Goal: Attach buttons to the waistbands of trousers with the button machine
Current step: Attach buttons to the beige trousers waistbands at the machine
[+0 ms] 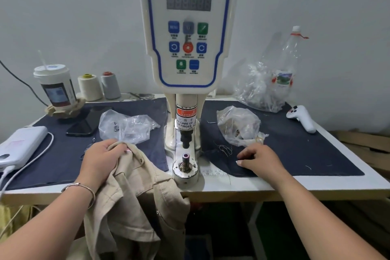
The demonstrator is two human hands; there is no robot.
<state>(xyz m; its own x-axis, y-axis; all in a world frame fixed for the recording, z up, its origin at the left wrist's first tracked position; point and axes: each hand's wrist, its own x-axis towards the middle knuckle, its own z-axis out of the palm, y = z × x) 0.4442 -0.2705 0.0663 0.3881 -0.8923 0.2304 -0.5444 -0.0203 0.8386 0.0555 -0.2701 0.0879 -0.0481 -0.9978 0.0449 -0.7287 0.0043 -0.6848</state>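
Note:
Beige trousers (135, 194) hang over the table's front edge, left of the button machine (186, 69). My left hand (101, 160) grips their bunched waistband on the dark blue cloth. The machine's lower die post (185, 157) stands bare under the black punch (186, 139). My right hand (259, 159) rests on the cloth to the right of the machine, fingers curled down with the tips on the fabric; whether it pinches anything small is hidden. Just beyond it lies a clear bag of buttons (238, 126). A second clear bag with metal parts (124, 124) lies past my left hand.
A lidded cup (54, 88), two thread cones (99, 86), a black phone (86, 121) and a white power bank (21, 143) with cable fill the left. A large plastic bag (266, 86) and a white controller (301, 118) sit at the right. Loose threads (224, 150) lie near my right hand.

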